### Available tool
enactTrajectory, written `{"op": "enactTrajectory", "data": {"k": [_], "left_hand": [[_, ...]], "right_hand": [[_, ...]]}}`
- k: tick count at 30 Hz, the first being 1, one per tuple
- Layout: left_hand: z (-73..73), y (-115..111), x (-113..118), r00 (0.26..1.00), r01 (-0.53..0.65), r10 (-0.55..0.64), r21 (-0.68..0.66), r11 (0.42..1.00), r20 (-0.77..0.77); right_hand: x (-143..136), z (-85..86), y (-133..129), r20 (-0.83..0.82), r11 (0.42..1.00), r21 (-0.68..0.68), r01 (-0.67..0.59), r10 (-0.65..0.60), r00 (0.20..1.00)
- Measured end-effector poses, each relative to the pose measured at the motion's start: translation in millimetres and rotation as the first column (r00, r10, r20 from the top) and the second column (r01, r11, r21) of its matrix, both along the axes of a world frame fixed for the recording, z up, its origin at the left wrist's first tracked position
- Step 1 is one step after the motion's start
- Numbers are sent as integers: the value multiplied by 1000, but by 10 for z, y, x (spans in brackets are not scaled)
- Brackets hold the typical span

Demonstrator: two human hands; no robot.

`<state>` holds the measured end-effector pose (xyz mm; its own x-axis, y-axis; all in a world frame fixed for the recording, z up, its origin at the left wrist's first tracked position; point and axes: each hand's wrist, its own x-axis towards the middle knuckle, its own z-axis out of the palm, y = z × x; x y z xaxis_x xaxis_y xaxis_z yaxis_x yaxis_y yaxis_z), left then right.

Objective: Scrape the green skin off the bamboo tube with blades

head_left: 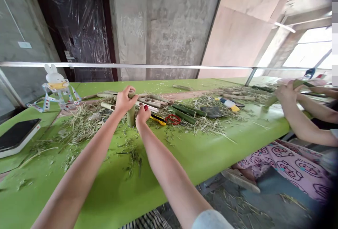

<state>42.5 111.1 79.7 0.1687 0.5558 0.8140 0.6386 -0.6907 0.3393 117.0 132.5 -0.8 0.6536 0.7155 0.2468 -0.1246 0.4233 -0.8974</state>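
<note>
My left hand (126, 99) is wrapped round the top of a short green bamboo tube (130, 116), which stands upright on the green table. Close beside the tube, my right hand (143, 115) is closed on a small thing with a red end (146, 107); the rest of it is hidden by the fingers. Just right of that hand lies a yellow and black utility knife (158, 119), and past it a coil of red cord (173, 119). Several green bamboo pieces (185, 114) rest further right, with paler cut tubes (151, 103) behind my hands.
Bamboo shavings (84, 120) spread over the green table (118, 193). A rabbit-shaped bottle (56, 83) with a strap and a phone-like black slab (18, 135) on a white box are at left. A white and yellow bottle (229, 104) lies right. A co-worker's hands (286, 93) hold bamboo.
</note>
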Motion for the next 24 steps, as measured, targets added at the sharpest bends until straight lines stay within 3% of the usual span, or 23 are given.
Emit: {"op": "enactTrajectory", "data": {"k": [4, 6, 8, 10, 12, 15, 16, 18, 21, 24], "left_hand": [[67, -23, 2, 994, 7, -1, -52, 999, 109], [154, 14, -37, 957, 26, 1, -88, 996, 291], [257, 65, -96, 865, 90, 11, -177, 980, 502], [328, 102, -138, 793, 193, 22, -286, 939, 609], [319, 118, -118, 796, 315, -16, -391, 865, 606], [133, 138, 64, 836, 454, -99, -579, 678, 540], [43, 155, 151, 852, 461, -103, -644, 610, 513], [-134, 212, 316, 886, 431, -98, -727, 534, 452], [-323, 338, 435, 933, 347, -102, -788, 509, 345], [-435, 448, 368, 981, 192, -77, -806, 560, 181]], "right_hand": [[234, 326, -73, -171, 1000, 8, -9, 10, 985], [410, 499, -159, -219, 999, 45, -31, 40, 975], [611, 607, -268, -240, 992, 105, -73, 96, 966], [814, 625, -364, -193, 941, 218, -258, 301, 934], [992, 569, -417, -134, 883, 218, -415, 449, 884], [1173, 451, -417, -57, 835, 159, -527, 541, 839], [1213, 425, -405, -29, 832, 136, -538, 546, 837], [1280, 404, -375, 38, 850, 93, -518, 517, 855], [1398, 411, -330, 230, 907, 62, -417, 393, 890], [1550, 392, -294, 543, 951, 20, -309, 249, 802]]}}
